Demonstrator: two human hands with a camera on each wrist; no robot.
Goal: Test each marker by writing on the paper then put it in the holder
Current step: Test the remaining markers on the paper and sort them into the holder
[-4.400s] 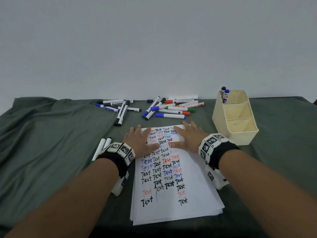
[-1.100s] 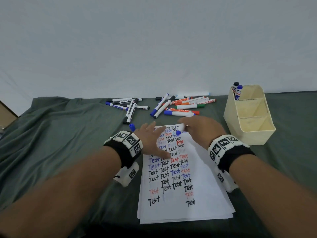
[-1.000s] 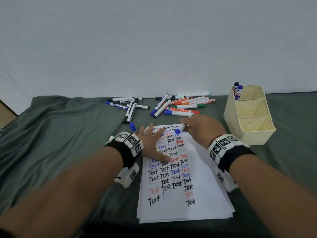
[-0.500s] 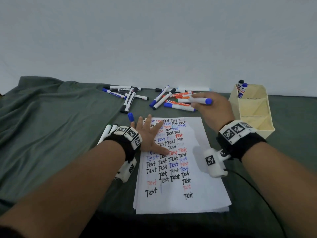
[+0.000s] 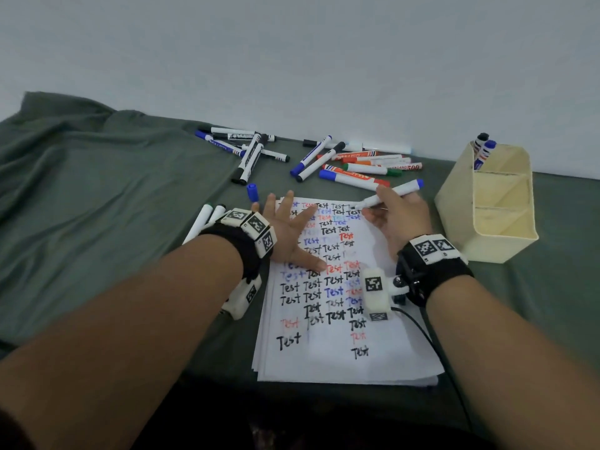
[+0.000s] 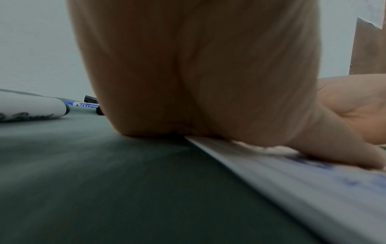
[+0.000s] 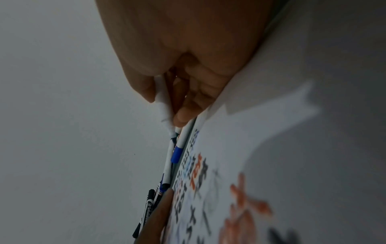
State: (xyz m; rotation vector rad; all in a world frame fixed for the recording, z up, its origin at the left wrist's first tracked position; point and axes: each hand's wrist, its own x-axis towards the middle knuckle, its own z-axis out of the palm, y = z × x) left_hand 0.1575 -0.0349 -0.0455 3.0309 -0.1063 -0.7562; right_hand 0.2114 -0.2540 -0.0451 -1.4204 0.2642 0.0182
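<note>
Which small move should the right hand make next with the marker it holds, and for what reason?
Probably lower the tip and write a short word. The right hand grips the uncapped marker, its tip at the top right of the paper, the left hand presses the sheet flat, and the blue cap lies off.

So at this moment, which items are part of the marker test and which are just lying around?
In use:
- blue marker gripped by right hand, tip at the paper
- left hand pressing the paper flat
- holder

Lying about:
- loose blue cap
- marker pile
- green cloth
</note>
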